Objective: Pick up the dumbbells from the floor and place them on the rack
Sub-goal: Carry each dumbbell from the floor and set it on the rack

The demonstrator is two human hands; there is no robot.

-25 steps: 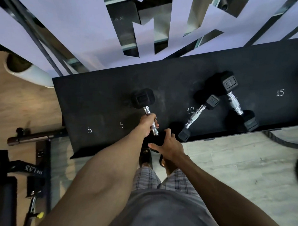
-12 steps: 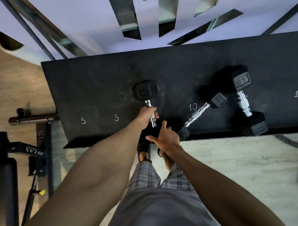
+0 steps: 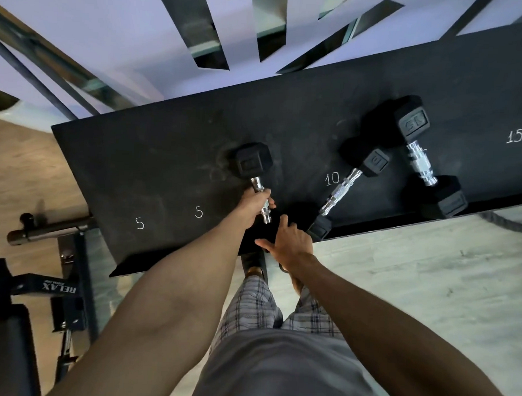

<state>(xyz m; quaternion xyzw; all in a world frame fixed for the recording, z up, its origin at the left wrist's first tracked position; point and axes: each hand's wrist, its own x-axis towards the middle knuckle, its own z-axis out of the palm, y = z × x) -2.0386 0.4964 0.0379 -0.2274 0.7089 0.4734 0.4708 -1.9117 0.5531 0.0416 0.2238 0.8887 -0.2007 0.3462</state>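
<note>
The left hand had its fingers wrapped around the shiny bar of a small dumbbell on the black rack. The right hand was open with fingers spread, just beside it. Past those fingers lay two more dumbbells on the rack.

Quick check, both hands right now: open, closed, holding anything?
Left hand: closed on the handle of the dumbbell lying on the rack.
Right hand: open, fingers spread, holding nothing.
</note>
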